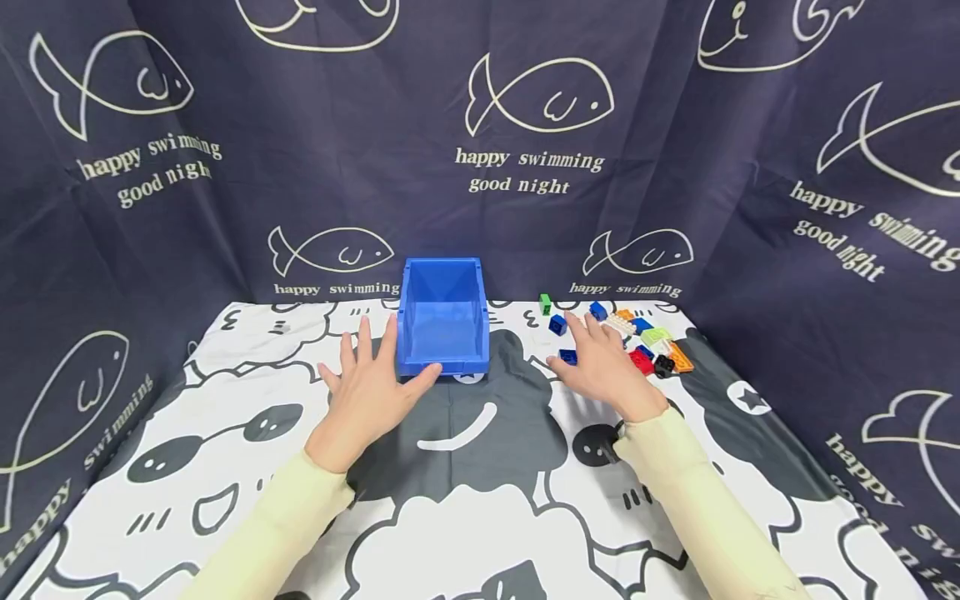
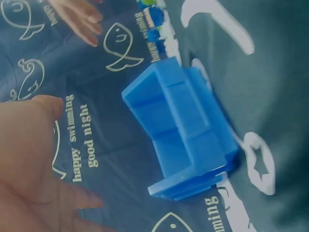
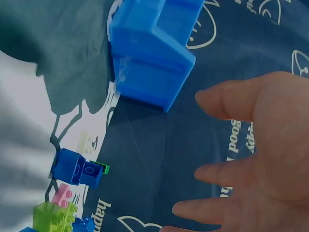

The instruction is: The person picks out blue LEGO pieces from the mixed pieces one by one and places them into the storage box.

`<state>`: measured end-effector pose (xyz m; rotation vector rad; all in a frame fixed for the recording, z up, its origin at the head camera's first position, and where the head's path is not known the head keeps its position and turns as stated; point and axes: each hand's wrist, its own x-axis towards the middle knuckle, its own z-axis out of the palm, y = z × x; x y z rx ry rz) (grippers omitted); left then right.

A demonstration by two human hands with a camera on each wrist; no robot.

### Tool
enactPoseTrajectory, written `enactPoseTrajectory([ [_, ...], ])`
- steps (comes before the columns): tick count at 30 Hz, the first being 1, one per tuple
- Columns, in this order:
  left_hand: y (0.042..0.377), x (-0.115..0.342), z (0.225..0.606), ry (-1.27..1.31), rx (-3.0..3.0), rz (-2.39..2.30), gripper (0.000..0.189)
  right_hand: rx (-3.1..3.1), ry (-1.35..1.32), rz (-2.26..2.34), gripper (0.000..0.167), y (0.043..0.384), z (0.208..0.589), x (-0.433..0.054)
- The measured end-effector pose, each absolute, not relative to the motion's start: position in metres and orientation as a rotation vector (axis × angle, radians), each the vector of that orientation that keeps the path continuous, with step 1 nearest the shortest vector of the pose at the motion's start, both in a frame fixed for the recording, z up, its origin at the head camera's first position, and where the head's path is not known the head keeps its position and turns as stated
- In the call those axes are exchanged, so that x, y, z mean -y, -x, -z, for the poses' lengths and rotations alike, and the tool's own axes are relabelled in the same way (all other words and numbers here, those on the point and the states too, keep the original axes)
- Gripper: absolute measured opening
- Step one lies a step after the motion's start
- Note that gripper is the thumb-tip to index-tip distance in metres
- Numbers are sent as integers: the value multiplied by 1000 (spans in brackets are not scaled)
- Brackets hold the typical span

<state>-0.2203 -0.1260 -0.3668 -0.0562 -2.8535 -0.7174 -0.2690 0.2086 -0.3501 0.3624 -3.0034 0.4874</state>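
Observation:
A blue plastic bin point(image 1: 442, 325) stands at the back of the table, its hollow facing up and toward me. My left hand point(image 1: 363, 396) is spread beside its front left corner. The left wrist view shows a gap between this hand point(image 2: 34, 159) and the bin point(image 2: 195, 121). With fingers extended, my right hand point(image 1: 603, 371) hovers by a loose group of toy bricks, holding none. Around it lie a dark blue brick point(image 1: 557, 325), a red brick point(image 1: 641, 361) and a black brick point(image 1: 663, 366). The right wrist view shows a lime brick point(image 3: 48, 217) and a pink brick point(image 3: 62, 195).
A small green brick point(image 1: 545, 304) lies at the back, between bin and group. An orange piece point(image 1: 681, 357) is at the group's right edge. The table carries a cartoon-print cloth point(image 1: 480, 533). Dark fish-print curtains point(image 1: 525, 225) enclose the back and both sides.

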Motion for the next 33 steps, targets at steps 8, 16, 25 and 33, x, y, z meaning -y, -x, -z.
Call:
enactPoseTrajectory([
  [8,246,117,351,4,2812,823,104,3003,-333,-600,82,298,346,-212],
  [16,269,117,352,-3,2775,882,103,3029,-306,-624,77,323,353,-216],
  [25,290,114,362,-77,2745,959,97,3015,-204,-638,71,332,375,-221],
  [33,303,115,374,-81,2642,979,80,3032,-180,-632,68,338,382,-219],
])
